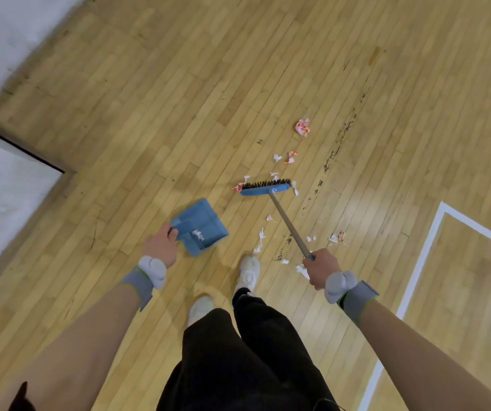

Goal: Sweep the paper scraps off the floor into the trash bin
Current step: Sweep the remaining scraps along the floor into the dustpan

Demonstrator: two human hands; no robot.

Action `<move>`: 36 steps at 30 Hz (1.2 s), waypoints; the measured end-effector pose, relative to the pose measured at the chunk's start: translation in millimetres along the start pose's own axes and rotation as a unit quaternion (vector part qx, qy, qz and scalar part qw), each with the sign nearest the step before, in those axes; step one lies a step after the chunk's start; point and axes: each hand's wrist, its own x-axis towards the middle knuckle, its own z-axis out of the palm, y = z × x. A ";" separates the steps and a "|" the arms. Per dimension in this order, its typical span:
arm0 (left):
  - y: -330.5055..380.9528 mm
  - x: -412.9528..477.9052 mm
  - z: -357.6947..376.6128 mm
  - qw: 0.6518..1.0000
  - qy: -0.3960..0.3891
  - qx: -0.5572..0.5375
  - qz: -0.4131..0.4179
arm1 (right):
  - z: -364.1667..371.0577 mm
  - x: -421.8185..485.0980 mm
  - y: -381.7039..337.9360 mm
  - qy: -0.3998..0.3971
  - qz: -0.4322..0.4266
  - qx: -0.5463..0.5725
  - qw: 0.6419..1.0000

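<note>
Near field: black trousers point(238, 351) and two white shoes point(248, 272), toes pointing up-frame on the wood floor point(149, 99). Each wrist carries a grey band with a white pad.

Left hand point(161, 247): fingers curled round the handle of a blue dustpan point(201, 225). The pan extends from the hand to the right, toward the broom. A few white scraps point(197, 235) lie in it. Whether the pan touches the floor I cannot tell.

Right hand point(321, 269): closed in a fist round the end of the broom handle point(290, 225). The handle's long axis runs from this hand up and to the left, away from the person, to the blue broom head point(265, 188). The head lies crosswise to the handle, roughly left-right in frame, with dark bristles facing away from the body.

Paper scraps point(260, 235), white and red-white, are scattered on the floor on both sides of the handle, between the shoes and the head. More sit at both ends of the head and just beyond the bristles. Farthest is a crumpled red-and-white wad point(303, 127).

Surroundings: a dark scuff streak point(336, 152) runs along the boards right of the scraps; a white painted line point(419, 262) lies at right; a pale wall point(1, 188) with a corner stands at left.
</note>
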 end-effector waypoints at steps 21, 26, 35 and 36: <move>21.9 45.1 -7.1 0.995 -0.057 0.041 -0.076 | -17.2 20.6 65.3 -0.101 -0.077 -0.096 0.987; 24.8 39.9 -5.5 0.992 -0.067 0.032 -0.100 | -39.4 22.4 82.5 -0.157 0.018 0.059 0.986; 16.4 31.4 -5.3 0.991 -0.035 -0.035 -0.127 | -78.0 80.2 23.7 -0.083 0.010 0.115 0.990; 16.5 32.5 -5.5 0.991 -0.029 -0.039 -0.125 | -82.8 85.7 14.1 -0.076 0.009 0.124 0.989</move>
